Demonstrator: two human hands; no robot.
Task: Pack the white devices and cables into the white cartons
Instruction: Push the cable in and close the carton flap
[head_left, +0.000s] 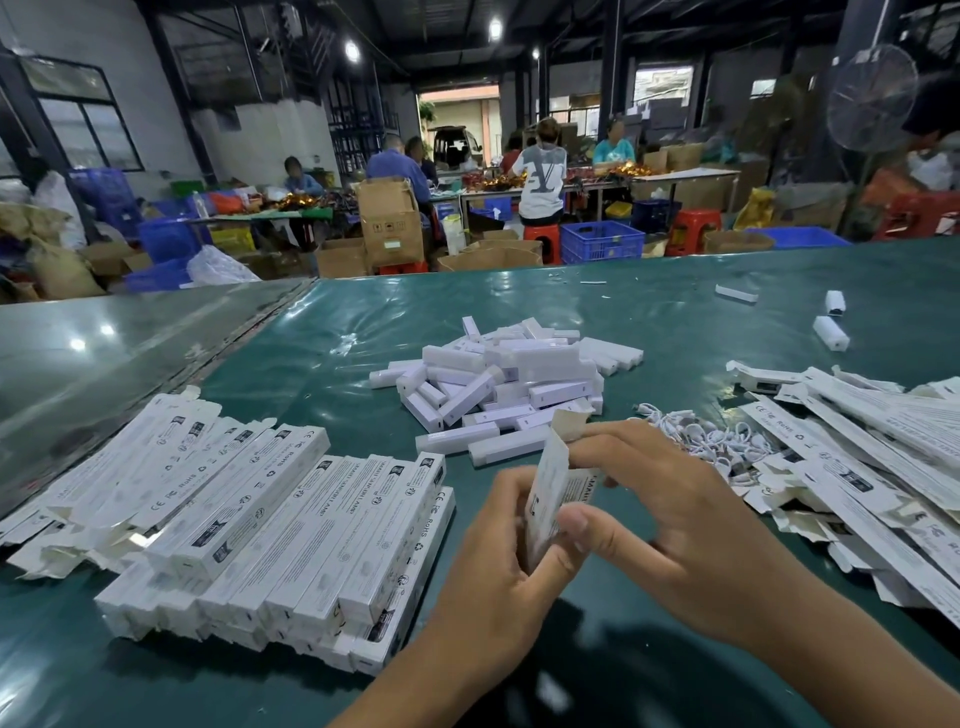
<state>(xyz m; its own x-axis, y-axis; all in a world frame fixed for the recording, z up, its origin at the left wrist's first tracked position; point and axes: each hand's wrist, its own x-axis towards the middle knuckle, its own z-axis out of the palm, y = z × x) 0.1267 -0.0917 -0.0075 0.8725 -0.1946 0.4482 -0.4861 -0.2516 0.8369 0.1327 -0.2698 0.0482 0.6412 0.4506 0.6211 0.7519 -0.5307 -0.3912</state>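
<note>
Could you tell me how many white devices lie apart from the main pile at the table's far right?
3: one lying flat farthest back, one upright, one nearest. None looks hidden there.

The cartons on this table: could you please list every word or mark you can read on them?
"RoHS": on a carton in the left stack, near "CE" and "FC" marks.
"CE", "FC", "RoHS": on a flat carton in the right pile.
"SMART SENSOR LAMP": along a stacked carton, barely legible.
Fine print, and the carton in both hands: too small or blurred.
</note>
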